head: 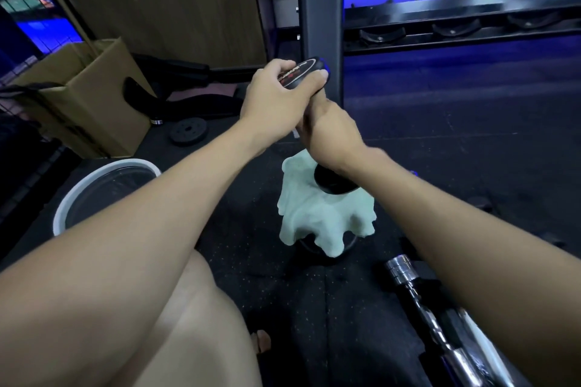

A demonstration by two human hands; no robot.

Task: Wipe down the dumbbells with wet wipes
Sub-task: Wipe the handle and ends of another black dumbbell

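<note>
A brown cardboard box (85,94) is standing at the far left on the dark speckled rubber floor (314,308), with a small black weight plate (188,131) lying just beside it. A white round bucket (107,188) is sitting near the left forearm. A dark metal rack post (320,2) is rising directly behind the hands, and a chrome bar (440,323) is lying under the right forearm. A pale green cloth (323,223) is draped over a dark object on the floor.

The black round-headed dumbbell (333,180) is being held upright above that cloth. Its upper head is being gripped by the left hand (276,97), fingers curled over the top. Its handle is being clasped by the right hand (330,131); whether a wipe is held there cannot be told.
</note>
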